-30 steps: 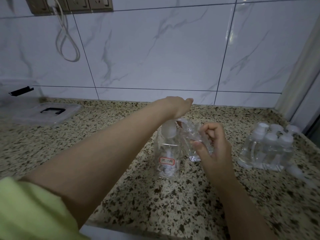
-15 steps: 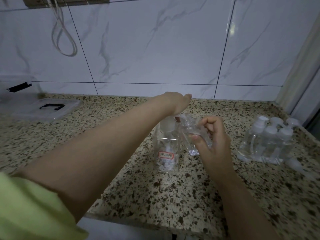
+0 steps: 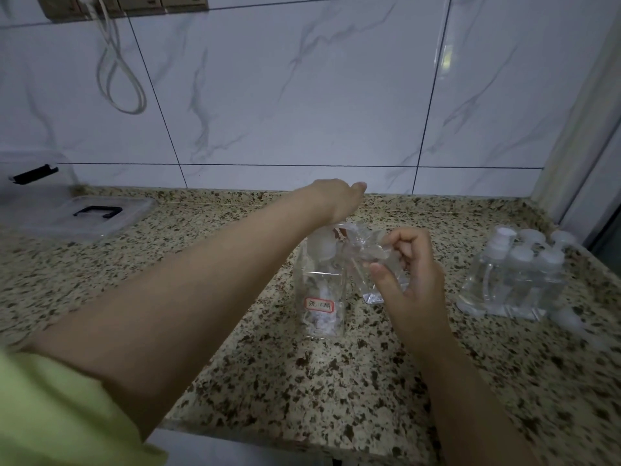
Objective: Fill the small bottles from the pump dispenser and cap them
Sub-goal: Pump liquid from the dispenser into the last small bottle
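At frame centre a clear pump dispenser (image 3: 321,290), its red-bordered white label's writing too blurred to read, stands on the speckled counter (image 3: 302,381) under the left hand (image 3: 336,200) pressing its top, while the right hand (image 3: 411,274) pinches a small clear bottle (image 3: 376,264) at the spout, with capped bottles (image 3: 517,277) clustered at right.
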Demonstrator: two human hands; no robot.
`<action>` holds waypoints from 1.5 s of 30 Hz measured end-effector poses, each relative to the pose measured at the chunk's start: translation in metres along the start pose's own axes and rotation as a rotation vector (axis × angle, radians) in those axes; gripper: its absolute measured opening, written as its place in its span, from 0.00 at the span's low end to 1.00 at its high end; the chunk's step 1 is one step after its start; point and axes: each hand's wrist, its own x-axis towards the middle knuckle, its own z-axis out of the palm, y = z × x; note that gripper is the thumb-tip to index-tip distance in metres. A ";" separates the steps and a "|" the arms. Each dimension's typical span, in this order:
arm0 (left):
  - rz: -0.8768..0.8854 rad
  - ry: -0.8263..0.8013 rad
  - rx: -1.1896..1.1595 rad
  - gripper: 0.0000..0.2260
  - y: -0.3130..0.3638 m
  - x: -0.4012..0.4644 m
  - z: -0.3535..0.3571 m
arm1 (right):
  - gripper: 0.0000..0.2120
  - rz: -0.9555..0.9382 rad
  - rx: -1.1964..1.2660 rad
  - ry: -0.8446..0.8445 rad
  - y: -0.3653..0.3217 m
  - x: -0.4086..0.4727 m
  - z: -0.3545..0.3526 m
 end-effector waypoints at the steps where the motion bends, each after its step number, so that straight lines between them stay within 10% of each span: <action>1: -0.006 -0.013 0.001 0.29 -0.001 0.001 0.001 | 0.15 0.008 -0.004 -0.004 0.001 0.000 0.001; 45: 0.062 0.102 -0.044 0.30 0.002 -0.005 -0.011 | 0.11 0.097 0.128 0.111 0.002 0.001 -0.002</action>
